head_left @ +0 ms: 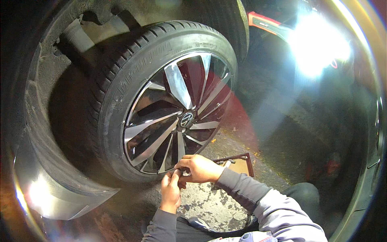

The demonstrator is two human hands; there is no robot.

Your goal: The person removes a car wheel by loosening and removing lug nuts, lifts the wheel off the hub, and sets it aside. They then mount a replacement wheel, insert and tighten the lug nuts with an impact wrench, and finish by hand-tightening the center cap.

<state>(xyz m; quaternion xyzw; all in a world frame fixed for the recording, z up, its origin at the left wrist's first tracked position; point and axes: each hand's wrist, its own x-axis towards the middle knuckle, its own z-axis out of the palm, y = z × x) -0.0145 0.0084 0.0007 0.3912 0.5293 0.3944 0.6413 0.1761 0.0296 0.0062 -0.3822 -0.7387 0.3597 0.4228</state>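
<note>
My left hand [171,192] and my right hand [200,168] meet just below the lower edge of a car wheel. Both are closed, fingertips pinched together around a small dark piece [184,172] that the fingers mostly hide. I cannot make out what it is. The wheel's black tyre [117,121] stands upright and tilted in the wheel arch. Its rim has black and polished silver spokes [177,86] and a round centre cap [186,119]. My fingers are close to the rim's bottom edge; whether they touch it I cannot tell.
A shallow brown tray [249,165] with a dark red rim and small tools lies right of my right hand. A glaring work lamp [318,44] with a red and black body [268,23] shines at the upper right. Silver bodywork [56,197] curves at lower left. The ground [213,201] is patchy.
</note>
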